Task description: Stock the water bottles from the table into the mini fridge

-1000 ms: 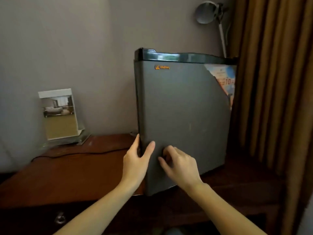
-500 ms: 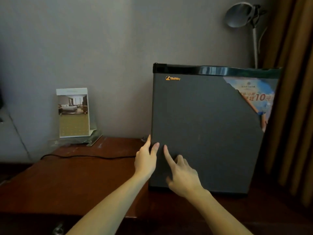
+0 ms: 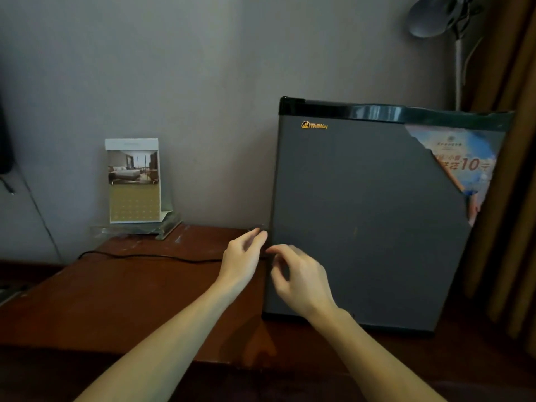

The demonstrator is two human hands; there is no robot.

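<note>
both hands, left hand (image 3: 242, 258) and right hand (image 3: 301, 278), loosely curled and empty at mini fridge (image 3: 368, 216) door's left edge.

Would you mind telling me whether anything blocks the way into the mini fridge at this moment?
Yes: the mini fridge door is shut, so its grey front closes off the inside. The left hand and right hand are at the door's left edge, holding nothing. No water bottles are in view.

Matt grey mini fridge door (image 3: 362, 221), glossy black plastic top trim (image 3: 377, 111); polished, scuffed wooden bench (image 3: 121, 291); torn paper sticker (image 3: 464, 163); clear acrylic card stand (image 3: 168, 224).
</note>
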